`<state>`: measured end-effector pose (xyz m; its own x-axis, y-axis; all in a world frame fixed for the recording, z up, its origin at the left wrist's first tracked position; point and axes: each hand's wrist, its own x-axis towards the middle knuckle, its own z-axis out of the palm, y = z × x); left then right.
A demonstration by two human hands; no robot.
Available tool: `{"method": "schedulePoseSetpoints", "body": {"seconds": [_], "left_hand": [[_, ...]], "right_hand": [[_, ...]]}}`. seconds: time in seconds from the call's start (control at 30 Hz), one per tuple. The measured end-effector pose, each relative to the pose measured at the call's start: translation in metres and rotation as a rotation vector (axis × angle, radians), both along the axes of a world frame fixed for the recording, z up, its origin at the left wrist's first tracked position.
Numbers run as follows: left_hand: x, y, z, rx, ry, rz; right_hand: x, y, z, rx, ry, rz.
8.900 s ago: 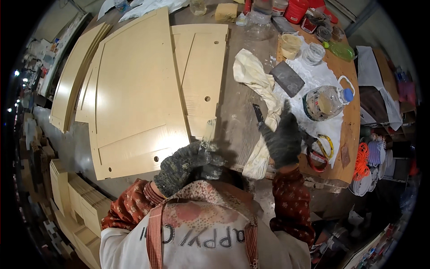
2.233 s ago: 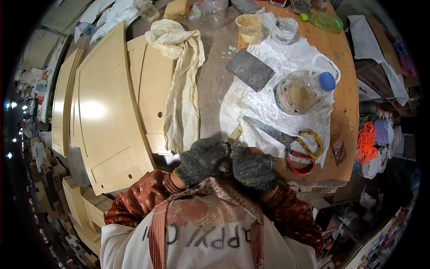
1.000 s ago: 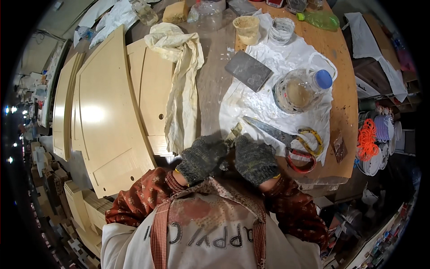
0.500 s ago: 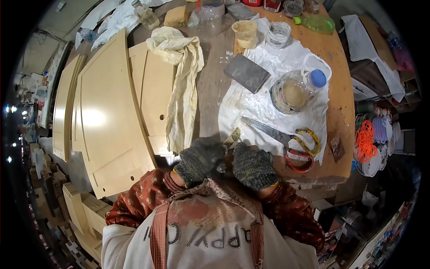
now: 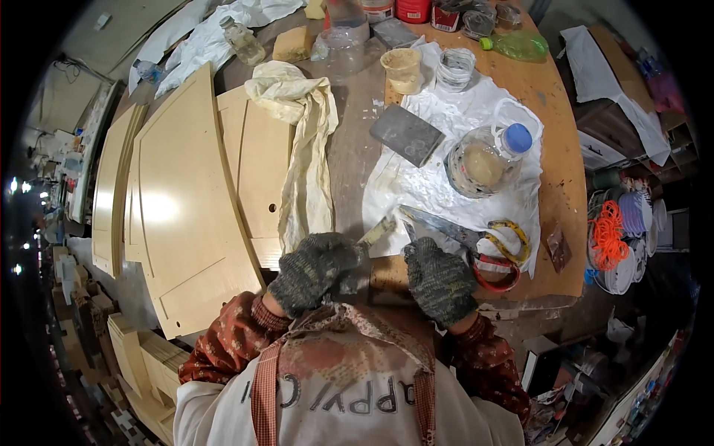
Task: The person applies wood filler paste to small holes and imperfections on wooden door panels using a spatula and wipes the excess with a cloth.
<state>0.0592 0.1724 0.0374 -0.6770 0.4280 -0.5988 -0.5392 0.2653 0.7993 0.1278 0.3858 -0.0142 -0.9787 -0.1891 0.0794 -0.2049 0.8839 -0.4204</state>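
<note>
My left hand [image 5: 314,273], in a dark grey knit glove, is curled at the table's near edge. A blurred greyish piece shows by its fingers, too unclear to name. My right hand [image 5: 442,282], gloved alike, is closed to the right, apart from the left one; what its fingers hold, if anything, is hidden. Between and beyond the hands lies a narrow stained strip [image 5: 378,231]. Just beyond my right hand are scissors [image 5: 454,229] with one yellow and one red handle loop, partly on a white plastic sheet [image 5: 387,195]. A crumpled cream cloth [image 5: 309,160] lies beyond my left hand.
Pale wooden panels [image 5: 178,208] lean and overlap at the left. On the sheet stand a clear jug [image 5: 476,167] with a blue cap and a dark grey block [image 5: 407,134]. Tubs [image 5: 401,70], a sponge [image 5: 293,44] and a green bottle [image 5: 517,44] line the far side.
My hands have moved apart: the right one went right and nearer to me, the left one slightly left. More of the table's front edge shows between them.
</note>
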Motion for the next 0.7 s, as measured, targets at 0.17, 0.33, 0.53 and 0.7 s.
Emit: {"method": "schedulePoseSetpoints", "body": {"seconds": [0.17,0.33,0.53,0.7], "left_hand": [[0.009,-0.019,-0.037,-0.219,0.474,-0.218],[0.005,0.004,0.012,0.043,0.12,0.104],[0.022,0.008,-0.002,0.656,-0.09,0.323],[0.019,0.026,0.014,0.238,0.14,-0.136]], "right_hand": [[0.009,0.0,0.007,0.066,-0.06,0.039],[0.003,0.0,0.051,0.041,-0.344,-0.078],[-0.001,-0.007,0.079,0.017,0.309,-0.12],[0.016,-0.01,-0.015,-0.026,0.266,0.066]]}}
